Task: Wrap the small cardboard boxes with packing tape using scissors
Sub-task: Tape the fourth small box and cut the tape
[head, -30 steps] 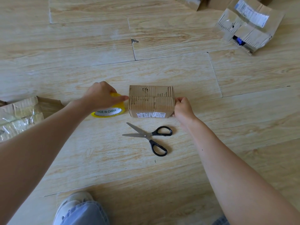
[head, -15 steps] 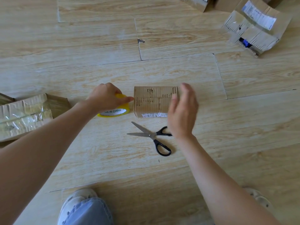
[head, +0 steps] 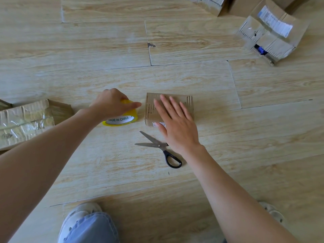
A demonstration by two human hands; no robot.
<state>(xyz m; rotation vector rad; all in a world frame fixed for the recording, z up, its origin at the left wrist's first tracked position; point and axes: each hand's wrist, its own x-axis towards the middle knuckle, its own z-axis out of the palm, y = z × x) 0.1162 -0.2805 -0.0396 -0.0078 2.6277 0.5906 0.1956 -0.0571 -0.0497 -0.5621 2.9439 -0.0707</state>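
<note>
"What does the box look like?"

"Your small cardboard box (head: 150, 106) is brown and low. It has bumpy edges, little cuts on top and a white sticker on its near side. It sits on the wood floor (head: 192, 79)."

"And my hands?"

"Your right hand (head: 177, 125) lies flat on top of the box, fingers straight. Just left of the box, your left hand (head: 108, 104) curls around the yellow tape roll (head: 122, 118). In front of the box lie the scissors (head: 157, 145), blades apart."

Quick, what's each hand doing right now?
Left hand: grips the tape roll.
Right hand: open, fingers straight over the cardboard box.
</note>
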